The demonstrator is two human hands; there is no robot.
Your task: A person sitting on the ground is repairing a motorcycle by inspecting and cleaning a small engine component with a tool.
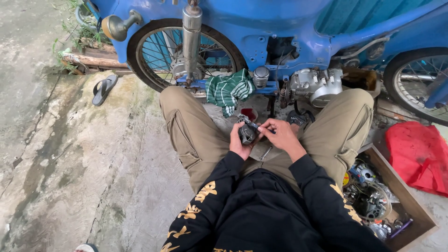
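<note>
Ground: rough cracked concrete point(70, 154), person sitting on it right up against a blue motorbike point(289, 28), knees spread.
Left hand point(239, 143): wrapped around a small dark metal engine part point(247, 133), held over the lap between the thighs.
Right hand point(280, 135): fingers pinched on a thin blue-handled tool point(263, 128), tip touching the top of the part.
Doing it well: I'd say keep that left grip firm and work over the lap so any dropped bits land on cloth, not concrete.
Room: pretty tight. Front wheel point(186, 51), green striped rag point(228, 89) and bare engine point(312, 84) just ahead, wooden box of parts point(410, 200) beside the right knee, red bag point(420, 154) past it. Open ground only on the left, near 1 sandal point(103, 89).
</note>
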